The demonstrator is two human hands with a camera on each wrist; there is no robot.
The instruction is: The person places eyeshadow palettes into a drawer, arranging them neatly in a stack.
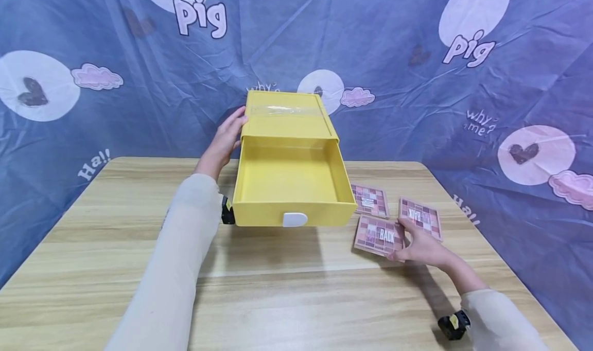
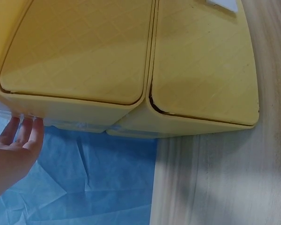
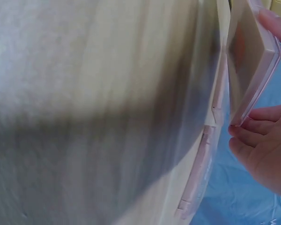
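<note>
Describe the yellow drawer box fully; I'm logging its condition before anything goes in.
The yellow drawer box looks like matte cardboard: an outer sleeve with clear tape across its top, and a drawer pulled out toward the person, empty inside, with a white half-round pull tab on its front. It sits flat on the wooden table. The left hand rests against the sleeve's left side, fingers fairly straight.

Matt yellow cardboard box [image 1: 289,171]; glossy, seemingly plastic palette [image 1: 379,235]; smooth wood-grain surface [image 1: 287,284]; creased cloth backdrop [image 1: 139,83].

R hand [image 3: 264,150] pinches pink palette [image 3: 250,65] tilted above wood table [image 3: 84,117]; 2 more palettes [image 3: 199,173] flat nearby.
</note>
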